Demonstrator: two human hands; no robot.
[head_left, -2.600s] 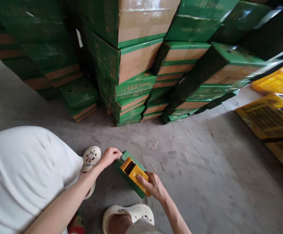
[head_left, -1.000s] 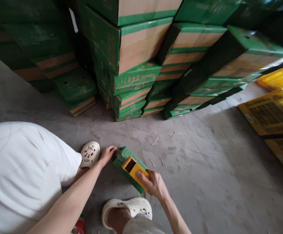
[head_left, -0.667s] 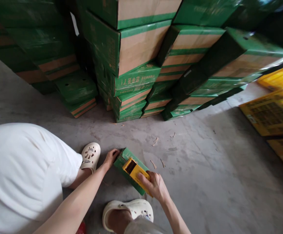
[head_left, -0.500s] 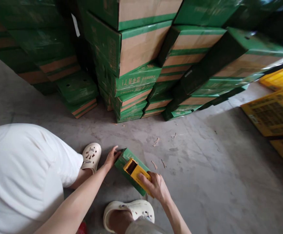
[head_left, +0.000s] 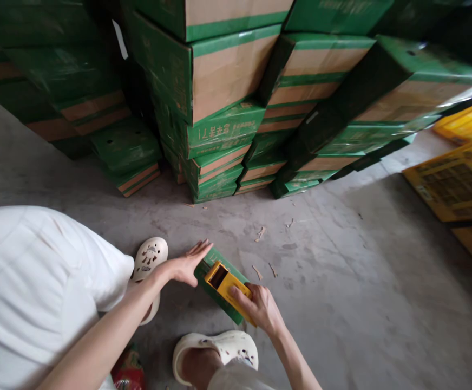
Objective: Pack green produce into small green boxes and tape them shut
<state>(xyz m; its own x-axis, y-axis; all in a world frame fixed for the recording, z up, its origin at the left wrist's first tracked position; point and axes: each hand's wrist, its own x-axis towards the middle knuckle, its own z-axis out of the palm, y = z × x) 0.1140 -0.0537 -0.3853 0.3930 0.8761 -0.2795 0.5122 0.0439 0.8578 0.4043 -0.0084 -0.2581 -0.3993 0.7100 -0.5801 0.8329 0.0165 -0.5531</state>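
Note:
A small green box [head_left: 230, 266] lies on the grey floor between my hands, above my lower shoe. My right hand [head_left: 260, 309] is wrapped round a yellow tool [head_left: 231, 290] with a dark opening at its upper left end, and the tool covers part of the box. At the box's upper left end is my left hand [head_left: 189, 264], fingers stretched out and thumb apart, holding nothing. Whether its palm touches the box cannot be made out.
Stacked green and brown cartons [head_left: 236, 76] stand across the top. Yellow crates [head_left: 455, 179] are at the right. White clogs [head_left: 220, 346] are on my feet, a red and green package [head_left: 129, 371] is at the bottom, and scraps [head_left: 260, 234] lie on the floor.
My left hand has moved from the box's far left corner onto its upper left end, with the fingers now stretched. The red and green package shows more. My right hand has barely moved.

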